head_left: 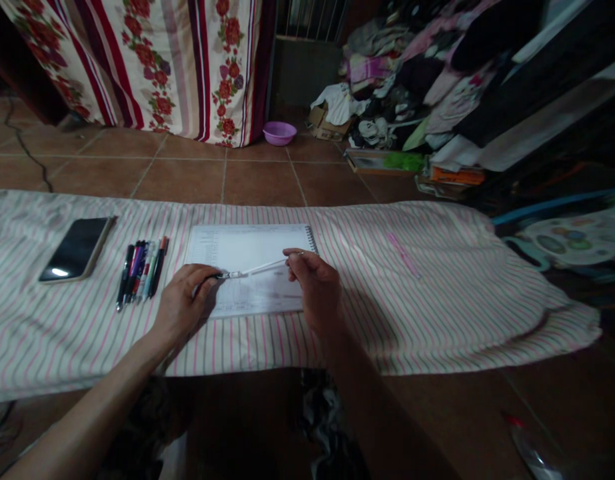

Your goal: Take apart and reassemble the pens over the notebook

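White and slender, a plastic-looking rod [268,266] is held over the white spiral-bound paper notebook [252,239], its 3 o'clock end pinched between the fingers of the right hand [318,285]. Toward 9 o'clock, a black-and-white pen-like piece [230,275] is clamped in the fingers of the left hand [184,295]. Both are judged light, smooth and fairly stiff; the rod could be bent, so is best gripped near its ends.

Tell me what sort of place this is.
Probably a room in a home: there is a floral curtain, a purple basin on the floor beside it, and a heap of what looks like clothing farther right.
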Motion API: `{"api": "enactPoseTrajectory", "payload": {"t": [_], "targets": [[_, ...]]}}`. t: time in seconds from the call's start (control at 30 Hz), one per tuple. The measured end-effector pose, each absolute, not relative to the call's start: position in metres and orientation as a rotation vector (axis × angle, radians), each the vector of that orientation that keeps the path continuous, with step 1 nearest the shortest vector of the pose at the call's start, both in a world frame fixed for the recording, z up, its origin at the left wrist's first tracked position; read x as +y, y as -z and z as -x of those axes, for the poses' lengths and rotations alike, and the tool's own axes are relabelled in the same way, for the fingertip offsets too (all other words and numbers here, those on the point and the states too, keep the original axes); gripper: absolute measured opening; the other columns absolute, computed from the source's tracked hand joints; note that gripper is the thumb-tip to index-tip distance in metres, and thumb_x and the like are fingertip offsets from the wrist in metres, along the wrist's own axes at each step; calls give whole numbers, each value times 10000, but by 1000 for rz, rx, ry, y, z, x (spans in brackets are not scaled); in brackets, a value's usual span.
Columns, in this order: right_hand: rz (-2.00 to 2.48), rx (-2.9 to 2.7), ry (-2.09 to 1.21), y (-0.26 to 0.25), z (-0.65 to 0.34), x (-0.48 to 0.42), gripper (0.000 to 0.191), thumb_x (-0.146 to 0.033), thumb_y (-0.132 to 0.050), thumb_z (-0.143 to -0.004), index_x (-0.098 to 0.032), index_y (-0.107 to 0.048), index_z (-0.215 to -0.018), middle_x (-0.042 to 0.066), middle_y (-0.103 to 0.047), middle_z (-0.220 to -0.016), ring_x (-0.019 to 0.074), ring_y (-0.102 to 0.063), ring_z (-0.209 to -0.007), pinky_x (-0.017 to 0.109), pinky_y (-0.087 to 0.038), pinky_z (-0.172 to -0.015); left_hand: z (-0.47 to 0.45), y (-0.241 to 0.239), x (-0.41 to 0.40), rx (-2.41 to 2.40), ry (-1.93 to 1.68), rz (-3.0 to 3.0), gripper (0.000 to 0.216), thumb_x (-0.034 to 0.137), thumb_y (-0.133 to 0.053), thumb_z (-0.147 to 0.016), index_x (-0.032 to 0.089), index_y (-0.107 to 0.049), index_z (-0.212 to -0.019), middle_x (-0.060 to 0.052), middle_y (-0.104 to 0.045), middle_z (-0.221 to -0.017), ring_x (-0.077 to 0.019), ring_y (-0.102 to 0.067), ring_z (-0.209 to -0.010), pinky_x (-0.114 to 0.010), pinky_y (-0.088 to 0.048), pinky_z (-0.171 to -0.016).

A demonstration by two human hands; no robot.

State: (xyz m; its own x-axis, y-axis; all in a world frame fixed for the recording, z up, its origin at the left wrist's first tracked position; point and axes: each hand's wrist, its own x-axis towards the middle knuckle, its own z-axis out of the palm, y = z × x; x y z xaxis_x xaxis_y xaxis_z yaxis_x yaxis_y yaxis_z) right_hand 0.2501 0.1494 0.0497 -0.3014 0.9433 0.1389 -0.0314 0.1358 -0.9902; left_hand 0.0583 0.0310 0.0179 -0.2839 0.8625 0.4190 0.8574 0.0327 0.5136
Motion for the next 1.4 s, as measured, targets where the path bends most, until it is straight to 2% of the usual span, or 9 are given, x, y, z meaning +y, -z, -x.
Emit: {"api": "enactPoseTrajectory", "payload": {"t": [0.97, 1.4], "targets": [[992, -1606, -1395, -42, -242, 141, 211, -323, -569, -749, -189, -694, -852, -10, -603, -639, 91, -506, -547, 209, -427, -522, -69, -18, 33, 2170, -1172, -1876, 244, 311, -436, -879, 182, -638, -931, -51, -650, -894, -200, -589, -870, -352, -482, -790], [968, -1744, -1265, -38, -235, 137, 229, -321, -554, -760, -198, -711, -874, -1, -633, -658, 97, -524, -545, 208, -412, -513, -74, -22, 33, 2104, -1165, -1896, 229, 293, -435, -891, 178, -623, -954, -49, -640, -903, -186, -576, -883, -327, -473, -796]]}}
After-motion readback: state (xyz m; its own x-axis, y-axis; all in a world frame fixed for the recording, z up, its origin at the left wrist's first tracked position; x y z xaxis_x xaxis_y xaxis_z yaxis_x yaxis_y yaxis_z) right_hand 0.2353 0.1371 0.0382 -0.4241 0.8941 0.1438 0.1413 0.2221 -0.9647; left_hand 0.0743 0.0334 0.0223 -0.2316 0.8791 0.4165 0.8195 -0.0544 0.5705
